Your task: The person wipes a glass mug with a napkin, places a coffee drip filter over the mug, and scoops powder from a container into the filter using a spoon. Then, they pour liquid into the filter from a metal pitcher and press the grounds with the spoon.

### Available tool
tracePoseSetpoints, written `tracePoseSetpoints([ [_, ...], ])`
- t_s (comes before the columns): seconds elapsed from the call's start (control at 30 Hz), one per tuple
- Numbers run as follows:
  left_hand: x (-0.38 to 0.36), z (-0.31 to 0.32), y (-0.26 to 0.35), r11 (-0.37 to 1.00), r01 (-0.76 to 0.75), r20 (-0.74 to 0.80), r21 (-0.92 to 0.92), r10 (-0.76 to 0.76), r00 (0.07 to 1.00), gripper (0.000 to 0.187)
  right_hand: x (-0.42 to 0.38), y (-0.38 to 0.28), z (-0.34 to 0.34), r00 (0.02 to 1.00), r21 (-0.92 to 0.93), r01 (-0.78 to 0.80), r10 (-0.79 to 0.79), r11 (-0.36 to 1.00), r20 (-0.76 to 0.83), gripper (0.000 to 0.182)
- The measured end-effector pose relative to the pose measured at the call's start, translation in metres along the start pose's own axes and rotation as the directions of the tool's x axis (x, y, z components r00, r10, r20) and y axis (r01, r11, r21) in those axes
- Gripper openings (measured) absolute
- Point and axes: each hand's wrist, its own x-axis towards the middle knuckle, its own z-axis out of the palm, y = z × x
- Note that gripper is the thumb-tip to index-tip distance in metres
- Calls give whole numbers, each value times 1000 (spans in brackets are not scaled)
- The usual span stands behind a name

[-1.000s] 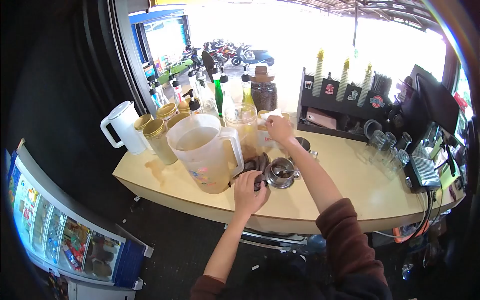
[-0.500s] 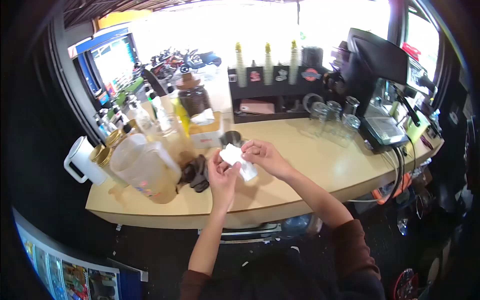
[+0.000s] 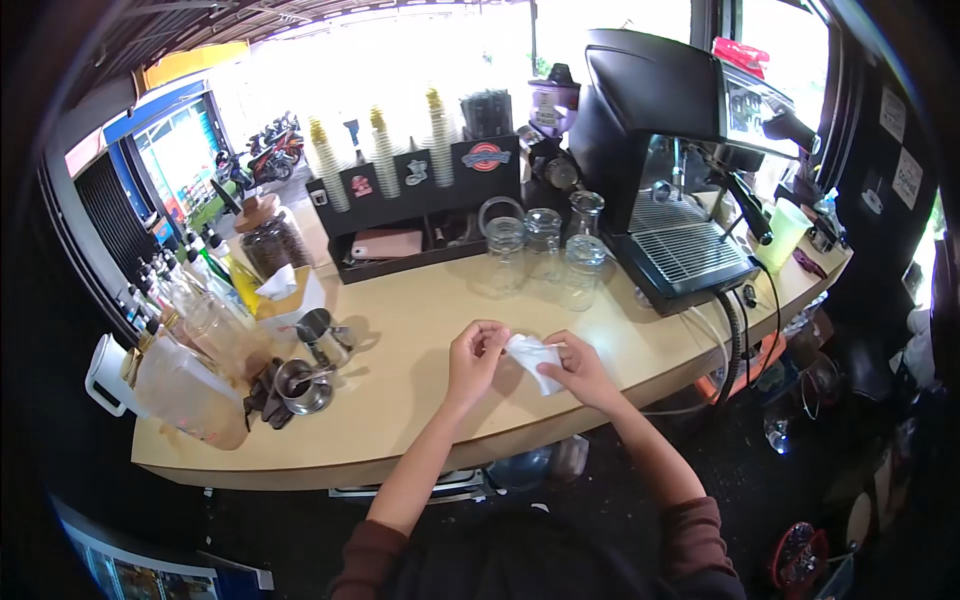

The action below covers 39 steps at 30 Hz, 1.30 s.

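A crumpled white tissue is stretched between my two hands above the wooden counter. My left hand pinches its left corner between thumb and fingers. At the tissue's right side, my right hand grips it with the thumb in front. To the left of my hands stand a metal pitcher and a small round metal cup with a handled piece across it. A dark cloth lies beside that cup.
An espresso machine stands at the right, with upturned glass mugs left of it. Behind is a black cup rack holding a phone. Plastic jugs, bottles and a tissue box crowd the left end.
My view has turned to the right. Both hands have moved rightward along the counter with the tissue, away from the jugs, and the metal pitcher and cup now show fully.
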Motion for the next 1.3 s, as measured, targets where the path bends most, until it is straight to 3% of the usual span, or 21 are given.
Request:
tracePoseSetpoints([
  [0.13,14,33,-16,1000,19,34,13,-19,999,18,-3,27,-68,995,-174,61,-73,983,-62,21],
  [0.2,19,46,-24,999,26,84,46,-30,996,19,-3,28,-86,984,-378,99,-146,921,-99,15],
  [0.33,35,57,-26,996,20,44,91,-24,999,22,0,40,-90,950,-467,152,-258,871,-173,18],
  [0.43,57,60,-21,981,-23,-12,191,25,1000,28,-7,35,-86,904,-583,188,-371,790,-211,22],
  [0.5,73,65,-19,937,-128,-110,324,171,979,36,-8,29,-86,883,-598,220,-418,771,-213,22],
  [0.53,81,65,-19,936,-132,-106,326,175,979,36,-7,28,-85,861,-615,242,-458,751,-220,23],
  [0.6,101,65,-20,711,-382,-25,590,490,872,49,-8,30,-84,855,-607,257,-469,752,-220,23],
  [0.63,114,63,-20,710,-388,-25,587,495,869,49,-6,30,-85,851,-596,274,-479,755,-216,23],
  [0.7,141,53,-16,457,-421,35,783,643,765,62,-4,31,-87,858,-580,272,-466,768,-215,22],
  [0.73,151,49,-16,459,-414,31,786,639,768,62,-5,32,-86,869,-559,262,-444,786,-217,22],
  [0.8,169,39,-17,515,-208,2,832,372,928,77,-6,31,-85,878,-539,260,-429,801,-213,22],
  [0.83,178,33,-19,538,-139,-8,832,261,965,86,-6,30,-86,881,-524,263,-423,810,-212,21],
  [0.87,183,28,-22,542,-136,-10,829,258,966,86,-6,31,-87,882,-527,260,-420,809,-211,21],
  [0.93,188,26,-20,572,8,-44,821,51,998,84,-4,36,-89,883,-535,237,-409,811,-230,22],
  [1.07,182,17,-19,619,-30,-50,785,111,993,77,-4,37,-90,886,-490,234,-392,839,-247,22],
  [1.23,147,-5,6,783,-74,-216,618,260,941,64,-4,35,-88,880,-500,216,-390,838,-273,25],
  [1.27,140,-14,9,776,-67,-222,627,260,940,64,-4,34,-88,883,-490,220,-386,843,-267,25],
  [1.3,132,-23,12,861,-35,-242,508,182,953,58,-5,32,-87,869,-505,225,-407,833,-282,26],
])
